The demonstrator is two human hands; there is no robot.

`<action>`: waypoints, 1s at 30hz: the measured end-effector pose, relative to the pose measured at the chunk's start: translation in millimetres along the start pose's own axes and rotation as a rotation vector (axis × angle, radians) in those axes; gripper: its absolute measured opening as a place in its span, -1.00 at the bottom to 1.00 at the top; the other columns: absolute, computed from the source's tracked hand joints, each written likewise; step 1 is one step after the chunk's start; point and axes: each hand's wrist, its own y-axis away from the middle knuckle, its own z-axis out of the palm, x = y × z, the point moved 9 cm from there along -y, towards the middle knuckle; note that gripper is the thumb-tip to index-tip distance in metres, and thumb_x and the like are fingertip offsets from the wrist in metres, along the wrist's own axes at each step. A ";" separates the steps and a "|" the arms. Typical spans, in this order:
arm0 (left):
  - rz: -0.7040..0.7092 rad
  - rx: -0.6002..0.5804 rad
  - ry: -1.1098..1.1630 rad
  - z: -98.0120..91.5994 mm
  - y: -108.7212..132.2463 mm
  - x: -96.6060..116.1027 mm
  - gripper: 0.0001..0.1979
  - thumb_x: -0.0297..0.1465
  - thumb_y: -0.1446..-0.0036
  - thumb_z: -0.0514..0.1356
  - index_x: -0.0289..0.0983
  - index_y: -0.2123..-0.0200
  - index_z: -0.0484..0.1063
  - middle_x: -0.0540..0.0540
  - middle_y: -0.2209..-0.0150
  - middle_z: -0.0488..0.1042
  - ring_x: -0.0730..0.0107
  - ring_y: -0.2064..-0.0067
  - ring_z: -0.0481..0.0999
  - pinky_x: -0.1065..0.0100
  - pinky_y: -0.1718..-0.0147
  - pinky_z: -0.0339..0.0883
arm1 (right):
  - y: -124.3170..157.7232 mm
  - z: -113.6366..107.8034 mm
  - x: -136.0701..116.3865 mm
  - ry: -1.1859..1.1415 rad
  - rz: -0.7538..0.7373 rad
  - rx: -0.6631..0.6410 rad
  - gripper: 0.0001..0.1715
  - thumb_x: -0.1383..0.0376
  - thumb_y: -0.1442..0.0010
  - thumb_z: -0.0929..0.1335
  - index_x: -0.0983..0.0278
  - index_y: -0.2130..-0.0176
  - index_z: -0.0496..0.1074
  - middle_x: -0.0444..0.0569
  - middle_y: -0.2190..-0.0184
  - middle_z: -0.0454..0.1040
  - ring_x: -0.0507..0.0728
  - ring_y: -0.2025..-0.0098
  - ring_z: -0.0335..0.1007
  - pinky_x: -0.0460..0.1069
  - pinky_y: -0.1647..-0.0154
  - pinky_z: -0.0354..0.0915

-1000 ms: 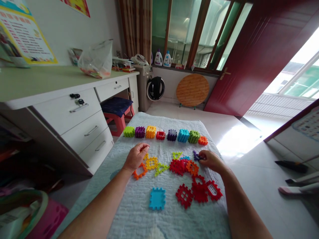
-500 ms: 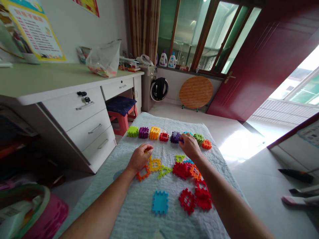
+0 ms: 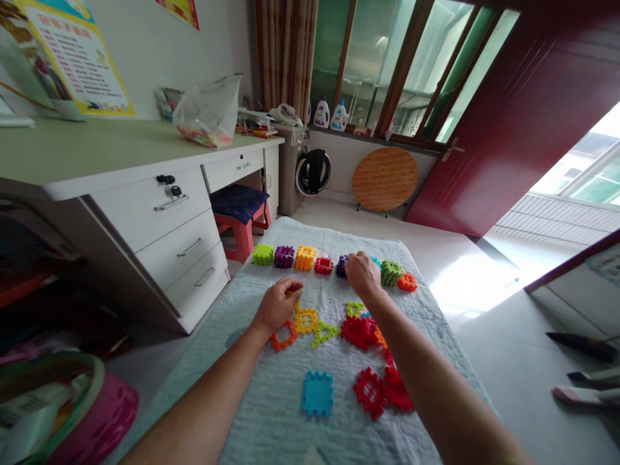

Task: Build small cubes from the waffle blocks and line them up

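Observation:
My right hand (image 3: pixel 363 276) is closed at the dark purple toy block (image 3: pixel 341 266) in the back row, its fingers hiding much of the block. My left hand (image 3: pixel 277 305) hovers with curled fingers over the left pieces; a bit of yellow shows under the fingertips, too hidden to make out. Near it lie a yellow window-shaped piece (image 3: pixel 307 320), an orange frame piece (image 3: pixel 283 336) and a lime triangle piece (image 3: pixel 325 333). Red pieces (image 3: pixel 357 332) are heaped below my right hand. A blue square piece (image 3: pixel 318 394) lies flat nearer me, beside a red window-shaped piece (image 3: pixel 371 391).
The back row also holds lime (image 3: pixel 263 254), purple (image 3: pixel 284 257), yellow (image 3: pixel 305 258), red (image 3: pixel 323 265), green (image 3: pixel 390 273) and orange (image 3: pixel 407 282) blocks. A pale blue cloth (image 3: pixel 261 394) covers the surface. A white desk (image 3: pixel 140 213) stands to the left.
My right hand has shifted slightly left and covers more of the dark purple block. My left hand stays nearly in place over the pieces. The whole view has shifted a little.

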 end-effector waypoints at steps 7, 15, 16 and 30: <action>0.017 0.005 -0.056 0.9 -0.7 -2.1 -0.80 -0.34 -0.04 0.12 -0.27 0.27 0.45 -0.09 0.26 0.53 0.30 0.21 0.52 0.32 0.19 0.39 | 34.3 -40.7 49.8 -0.192 -0.088 0.189 -0.75 0.28 -0.19 0.21 0.25 0.31 0.46 -0.01 0.30 0.44 0.09 0.30 0.35 -0.06 0.33 0.14; 0.021 0.007 -0.099 1.7 -0.1 -1.9 -0.82 -0.36 -0.06 0.11 -0.26 0.27 0.44 -0.08 0.26 0.53 0.33 0.22 0.52 0.33 0.18 0.38 | 81.4 18.5 75.5 -0.407 -0.209 -0.186 -0.83 0.33 -0.05 0.28 0.28 0.33 0.45 -0.06 0.42 0.46 0.05 0.42 0.31 -0.07 0.38 0.15; 0.022 0.008 -0.105 1.2 0.4 -1.3 -0.82 -0.36 -0.06 0.11 -0.26 0.27 0.44 -0.08 0.26 0.53 0.33 0.22 0.52 0.33 0.17 0.38 | 84.1 24.5 74.7 -0.412 -0.202 -0.197 -0.83 0.33 -0.04 0.29 0.28 0.33 0.45 -0.06 0.41 0.46 0.05 0.41 0.32 -0.07 0.37 0.16; 0.011 -0.015 -0.083 3.9 -0.4 -4.3 -0.81 -0.35 -0.05 0.12 -0.27 0.26 0.43 -0.08 0.26 0.52 0.34 0.22 0.52 0.31 0.16 0.38 | 97.0 52.1 77.2 -0.442 -0.170 -0.283 -0.76 0.40 0.08 0.29 0.27 0.34 0.46 -0.12 0.50 0.38 0.03 0.44 0.22 -0.08 0.40 0.07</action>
